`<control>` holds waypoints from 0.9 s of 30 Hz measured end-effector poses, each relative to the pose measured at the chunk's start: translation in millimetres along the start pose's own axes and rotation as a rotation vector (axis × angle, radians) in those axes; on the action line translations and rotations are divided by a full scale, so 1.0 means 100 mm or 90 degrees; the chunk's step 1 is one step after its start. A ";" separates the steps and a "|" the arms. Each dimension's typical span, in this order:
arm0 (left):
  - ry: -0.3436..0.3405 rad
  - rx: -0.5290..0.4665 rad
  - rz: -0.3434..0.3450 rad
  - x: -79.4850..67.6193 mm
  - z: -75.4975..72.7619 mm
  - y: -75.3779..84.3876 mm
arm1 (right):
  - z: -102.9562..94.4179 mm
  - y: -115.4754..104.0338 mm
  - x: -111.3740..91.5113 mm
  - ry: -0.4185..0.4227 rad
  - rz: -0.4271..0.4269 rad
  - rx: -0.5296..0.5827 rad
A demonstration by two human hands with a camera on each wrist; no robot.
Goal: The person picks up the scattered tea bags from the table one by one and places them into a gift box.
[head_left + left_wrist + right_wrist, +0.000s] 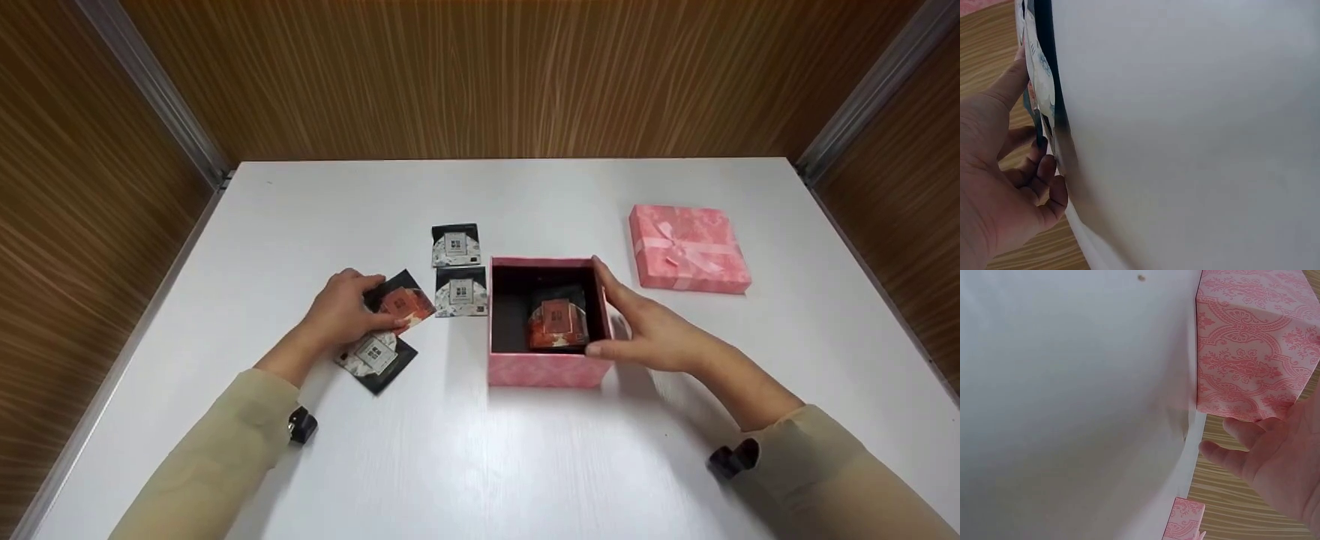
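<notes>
My left hand (341, 307) pinches a flat black-and-orange sachet (405, 301) by its edges, close over the table. Partly under that hand lies a black-and-white sachet (379, 356), turned at an angle. In the left wrist view, the fingers (1057, 194) curl near the sachets' edges. A pink patterned gift box (547, 371) stands lidless to the right, its dark inside showing. Another black-and-orange sachet (557, 319) leans inside, towards the box's right part. My right hand (660, 334) grips the box's right side, thumb on the front corner and fingers along the rear one.
Two more black-and-white sachets, a far one (455, 245) and a near one (461, 291), lie just left of the box. The pink lid with a ribbon bow (690, 251) rests at the back right. Wood-grain panels (480, 82) enclose the white table (480, 465).
</notes>
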State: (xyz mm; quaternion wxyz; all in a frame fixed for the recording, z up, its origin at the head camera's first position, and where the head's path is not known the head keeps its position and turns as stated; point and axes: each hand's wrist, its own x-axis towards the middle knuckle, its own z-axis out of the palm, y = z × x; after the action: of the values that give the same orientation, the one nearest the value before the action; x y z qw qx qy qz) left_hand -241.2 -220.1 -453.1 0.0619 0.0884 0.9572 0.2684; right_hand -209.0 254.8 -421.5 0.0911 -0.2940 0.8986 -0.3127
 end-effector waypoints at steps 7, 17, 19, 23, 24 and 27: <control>0.021 -0.078 -0.008 0.03 -0.01 -0.01 | 0.00 0.00 0.01 -0.001 0.003 -0.001; 0.016 -0.121 0.012 0.05 -0.04 0.01 | 0.00 -0.01 0.00 -0.007 0.003 0.012; 0.015 -0.139 0.010 0.05 -0.06 0.03 | 0.00 -0.01 0.00 -0.007 0.001 0.011; 0.012 -0.170 0.001 0.05 -0.10 0.07 | 0.00 -0.01 0.00 -0.005 0.002 0.011; 0.012 -0.171 0.002 0.05 -0.11 0.09 | 0.00 -0.01 0.00 -0.004 0.002 0.010; 0.015 -0.174 0.006 0.05 -0.15 0.14 | -0.01 -0.01 -0.01 -0.003 0.002 0.009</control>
State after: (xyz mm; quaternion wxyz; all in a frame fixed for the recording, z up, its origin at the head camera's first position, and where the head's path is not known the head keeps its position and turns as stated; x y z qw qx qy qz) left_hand -246.2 -214.8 -433.6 0.0607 0.0807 0.9118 0.3980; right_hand -208.5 255.0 -420.4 0.0956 -0.2927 0.8966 -0.3183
